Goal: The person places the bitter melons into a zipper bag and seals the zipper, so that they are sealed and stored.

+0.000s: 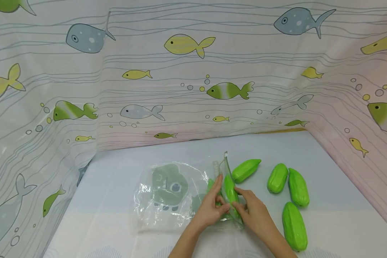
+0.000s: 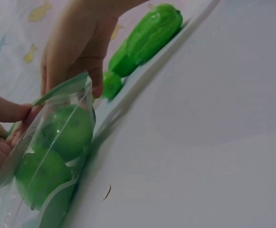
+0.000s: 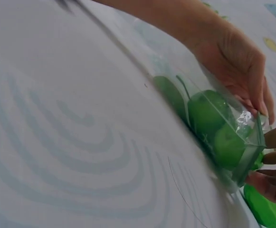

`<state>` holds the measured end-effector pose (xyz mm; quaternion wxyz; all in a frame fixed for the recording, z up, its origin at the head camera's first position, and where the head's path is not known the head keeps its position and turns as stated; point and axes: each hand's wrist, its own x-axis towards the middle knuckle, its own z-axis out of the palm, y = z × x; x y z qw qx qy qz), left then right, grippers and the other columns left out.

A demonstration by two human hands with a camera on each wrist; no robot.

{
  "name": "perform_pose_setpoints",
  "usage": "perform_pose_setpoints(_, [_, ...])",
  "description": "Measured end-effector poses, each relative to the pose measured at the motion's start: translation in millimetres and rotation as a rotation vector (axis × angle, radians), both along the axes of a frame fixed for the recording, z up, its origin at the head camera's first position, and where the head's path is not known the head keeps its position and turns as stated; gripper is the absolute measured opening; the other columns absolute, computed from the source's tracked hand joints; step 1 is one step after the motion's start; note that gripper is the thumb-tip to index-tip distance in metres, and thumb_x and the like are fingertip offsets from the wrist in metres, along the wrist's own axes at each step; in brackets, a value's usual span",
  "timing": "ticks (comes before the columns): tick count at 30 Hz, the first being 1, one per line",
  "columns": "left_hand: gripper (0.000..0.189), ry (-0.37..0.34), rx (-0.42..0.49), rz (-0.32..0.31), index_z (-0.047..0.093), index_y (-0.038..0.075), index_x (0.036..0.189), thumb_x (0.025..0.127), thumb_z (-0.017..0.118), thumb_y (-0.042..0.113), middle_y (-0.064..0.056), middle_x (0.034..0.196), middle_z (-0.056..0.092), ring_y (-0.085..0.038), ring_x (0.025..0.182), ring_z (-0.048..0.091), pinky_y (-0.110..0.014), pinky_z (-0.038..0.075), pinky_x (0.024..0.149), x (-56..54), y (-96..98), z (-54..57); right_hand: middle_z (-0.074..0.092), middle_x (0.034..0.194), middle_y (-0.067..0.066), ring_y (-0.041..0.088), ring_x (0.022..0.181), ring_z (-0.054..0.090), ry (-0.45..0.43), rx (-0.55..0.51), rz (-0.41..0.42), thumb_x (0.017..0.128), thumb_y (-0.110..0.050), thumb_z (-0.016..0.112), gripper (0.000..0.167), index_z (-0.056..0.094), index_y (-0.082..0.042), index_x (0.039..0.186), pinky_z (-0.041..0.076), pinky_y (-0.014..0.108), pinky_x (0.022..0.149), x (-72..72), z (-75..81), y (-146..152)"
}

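A clear zip bag (image 1: 177,200) with a printed green cartoon animal lies on the table, its mouth facing right. With thumb and fingers, my left hand (image 1: 209,206) grips the edge of that mouth. A bright green ridged fruit (image 1: 231,190) sits in the opening, where my right hand (image 1: 253,211) holds it, fingertips and thumb right at the bag's edge. In the left wrist view, rounded green fruits (image 2: 42,175) show through the plastic. The right wrist view also shows green fruits (image 3: 209,111) inside, with the right hand's fingers (image 3: 275,159) close against the zip edge.
Several loose green ridged fruits lie to the right: one just beyond the bag mouth (image 1: 246,170), a pair (image 1: 277,178) farther right, and one (image 1: 295,226) beside the right forearm. A fish-patterned curtain (image 1: 180,93) stands behind and along both sides of the white table (image 1: 116,179).
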<state>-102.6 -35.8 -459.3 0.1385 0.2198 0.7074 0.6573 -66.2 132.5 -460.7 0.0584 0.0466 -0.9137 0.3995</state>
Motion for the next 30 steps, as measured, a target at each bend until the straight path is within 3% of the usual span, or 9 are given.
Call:
perform_pose_setpoints(7, [0.092,0.003,-0.002,-0.006,0.010,0.008,0.155,0.082,0.062,-0.015,-0.015,0.160,0.003,-0.005,0.070,0.054,-0.026,0.058,0.064,-0.6,0.4,-0.5,0.061,0.100,0.003,0.006,0.068,0.059,0.032,-0.004,0.001,0.080,-0.007,0.077,0.046,0.064,-0.007,0.123,0.051,0.020,0.058,-4.0,-3.1,-3.0])
perform_pose_setpoints(16, [0.091,-0.029,0.036,-0.019,0.009,0.009,0.155,0.084,0.060,-0.016,-0.016,0.160,-0.001,-0.008,0.070,0.054,-0.027,0.057,0.064,0.2,-0.1,2.0,0.066,0.104,0.004,0.012,0.074,0.061,0.037,-0.026,0.103,0.076,0.014,0.068,0.043,0.067,-0.006,0.115,0.051,0.021,0.060,-4.9,-7.0,-5.3])
perform_pose_setpoints(25, [0.090,-0.048,0.030,-0.018,0.010,0.011,0.155,0.084,0.061,-0.014,-0.013,0.160,0.000,-0.006,0.070,0.056,-0.024,0.057,0.064,-1.4,-0.5,-2.8,0.068,0.106,0.014,0.022,0.081,0.067,0.010,-0.031,0.219,0.081,0.013,0.063,0.033,0.065,0.000,0.112,0.055,0.027,0.067,-3.7,-4.5,0.4])
perform_pose_setpoints(30, [0.091,-0.078,0.022,-0.014,0.012,0.011,0.155,0.083,0.062,-0.014,-0.013,0.161,0.001,-0.006,0.069,0.057,-0.024,0.057,0.064,-2.6,0.4,-4.3,0.070,0.099,0.009,0.020,0.083,0.067,0.027,0.007,0.247,0.083,0.010,0.065,0.032,0.065,-0.001,0.113,0.056,0.030,0.069,-2.9,-1.5,3.7])
